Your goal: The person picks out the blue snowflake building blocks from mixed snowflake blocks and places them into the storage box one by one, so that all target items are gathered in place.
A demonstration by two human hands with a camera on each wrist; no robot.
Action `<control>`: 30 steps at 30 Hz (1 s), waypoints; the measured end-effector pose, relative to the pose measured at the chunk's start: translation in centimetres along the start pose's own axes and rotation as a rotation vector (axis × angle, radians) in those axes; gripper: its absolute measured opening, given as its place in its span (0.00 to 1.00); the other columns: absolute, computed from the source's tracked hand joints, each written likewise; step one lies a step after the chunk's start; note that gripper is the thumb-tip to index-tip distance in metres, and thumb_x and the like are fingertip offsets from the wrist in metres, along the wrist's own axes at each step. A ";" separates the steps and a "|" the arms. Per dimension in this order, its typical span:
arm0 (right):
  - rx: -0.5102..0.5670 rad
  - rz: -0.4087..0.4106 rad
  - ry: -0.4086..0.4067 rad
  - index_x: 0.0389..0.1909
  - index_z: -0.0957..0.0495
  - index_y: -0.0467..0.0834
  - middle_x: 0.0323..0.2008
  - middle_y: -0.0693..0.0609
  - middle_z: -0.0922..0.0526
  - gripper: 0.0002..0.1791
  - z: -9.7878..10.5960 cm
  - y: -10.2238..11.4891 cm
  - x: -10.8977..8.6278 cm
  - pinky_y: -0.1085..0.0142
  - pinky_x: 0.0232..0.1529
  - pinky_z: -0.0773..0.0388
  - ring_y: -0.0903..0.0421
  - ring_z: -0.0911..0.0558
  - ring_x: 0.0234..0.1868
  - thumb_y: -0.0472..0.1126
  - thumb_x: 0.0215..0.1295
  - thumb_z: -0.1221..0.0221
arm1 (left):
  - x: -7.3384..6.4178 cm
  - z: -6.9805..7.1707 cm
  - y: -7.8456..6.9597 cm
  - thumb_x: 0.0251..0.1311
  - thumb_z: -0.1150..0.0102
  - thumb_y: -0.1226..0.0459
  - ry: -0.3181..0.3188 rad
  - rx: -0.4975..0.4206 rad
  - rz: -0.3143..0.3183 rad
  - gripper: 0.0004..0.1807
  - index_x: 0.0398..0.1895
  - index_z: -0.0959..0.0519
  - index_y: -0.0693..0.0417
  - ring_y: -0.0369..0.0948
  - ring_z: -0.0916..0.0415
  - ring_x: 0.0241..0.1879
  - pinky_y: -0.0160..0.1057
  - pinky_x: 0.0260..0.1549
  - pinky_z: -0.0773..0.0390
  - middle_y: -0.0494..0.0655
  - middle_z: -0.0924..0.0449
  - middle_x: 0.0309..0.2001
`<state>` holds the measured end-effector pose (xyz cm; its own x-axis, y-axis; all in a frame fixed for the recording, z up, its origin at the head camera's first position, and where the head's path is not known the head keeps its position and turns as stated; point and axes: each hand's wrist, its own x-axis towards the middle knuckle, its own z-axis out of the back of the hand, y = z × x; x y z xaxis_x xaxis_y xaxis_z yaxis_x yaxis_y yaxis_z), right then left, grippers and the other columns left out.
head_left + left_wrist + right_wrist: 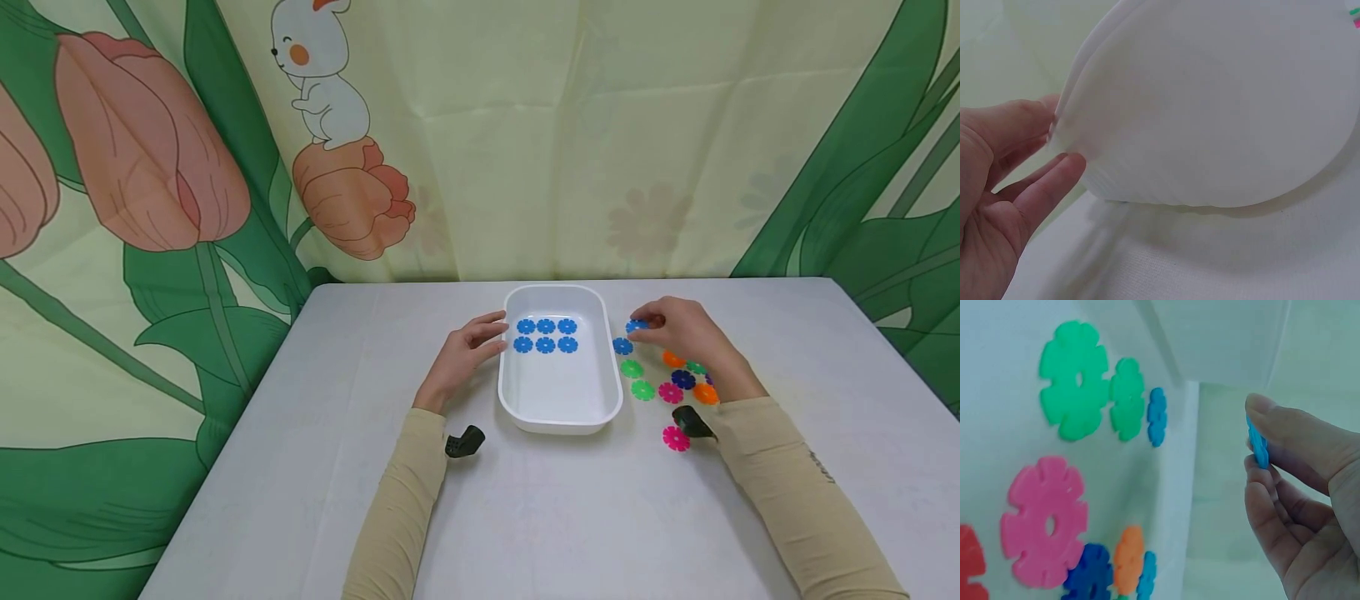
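My right hand (678, 329) pinches a light blue flower-shaped disc (1258, 445) between thumb and fingers, beyond the right rim of the white tray (558, 408). Another light blue disc (622, 346) lies on the table just below that hand. Inside the tray, several blue discs (546, 344) form two even rows in its upper half. At the tray's left side, my left hand (472, 346) touches the rim with fairly straight, spread fingers (1054, 184). The left wrist view shows those fingertips against the tray's outer wall (1197, 125).
Right of the tray lie green discs (642, 390), pink discs (671, 392), orange discs (706, 393) and a dark blue disc (683, 379). A separate pink disc (676, 438) sits nearer the front. The white-covered table (300, 483) ends at a printed curtain (525, 167).
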<state>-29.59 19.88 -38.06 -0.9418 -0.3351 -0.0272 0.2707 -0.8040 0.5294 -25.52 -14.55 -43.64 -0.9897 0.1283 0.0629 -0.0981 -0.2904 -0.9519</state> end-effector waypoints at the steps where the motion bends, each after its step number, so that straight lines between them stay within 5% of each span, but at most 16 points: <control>1: 0.003 0.008 -0.006 0.53 0.21 0.33 0.42 0.40 0.20 0.23 0.1 0.2 0.0 0.59 0.41 0.18 0.45 0.25 0.43 0.42 0.61 0.32 | 0.0 0.0 0.0 0.63 0.36 0.56 0.000 -0.001 -0.001 0.20 0.57 0.19 0.52 0.41 0.32 0.65 0.43 0.61 0.29 0.29 0.31 0.65; 10: 0.051 0.074 -0.048 0.57 0.23 0.34 0.47 0.39 0.21 0.24 1.0 3.2 0.2 0.50 0.49 0.19 0.43 0.23 0.47 0.42 0.62 0.34 | -0.1 0.1 0.0 0.63 0.36 0.58 -0.006 0.005 -0.003 0.18 0.56 0.18 0.51 0.39 0.33 0.65 0.43 0.61 0.29 0.28 0.30 0.64; 22: 0.143 0.129 -0.003 0.59 0.24 0.35 0.50 0.39 0.20 0.25 1.5 7.7 1.4 0.52 0.51 0.20 0.44 0.22 0.50 0.43 0.64 0.35 | -0.1 0.3 -0.1 0.63 0.37 0.61 0.007 -0.018 -0.012 0.19 0.57 0.19 0.54 0.40 0.33 0.66 0.43 0.62 0.30 0.31 0.30 0.65; 30: 0.162 0.152 -0.001 0.55 0.20 0.38 0.44 0.43 0.18 0.22 0.2 8.9 2.5 0.58 0.42 0.23 0.48 0.23 0.44 0.44 0.62 0.34 | 0.1 0.2 -0.1 0.63 0.36 0.61 0.016 -0.029 -0.015 0.19 0.57 0.19 0.56 0.41 0.32 0.65 0.42 0.62 0.30 0.33 0.30 0.66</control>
<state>-29.58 11.97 -33.20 -0.8928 -0.4459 0.0637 0.3739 -0.6549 0.6567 -25.59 -14.75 -43.49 -0.9864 0.1473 0.0724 -0.1092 -0.2604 -0.9593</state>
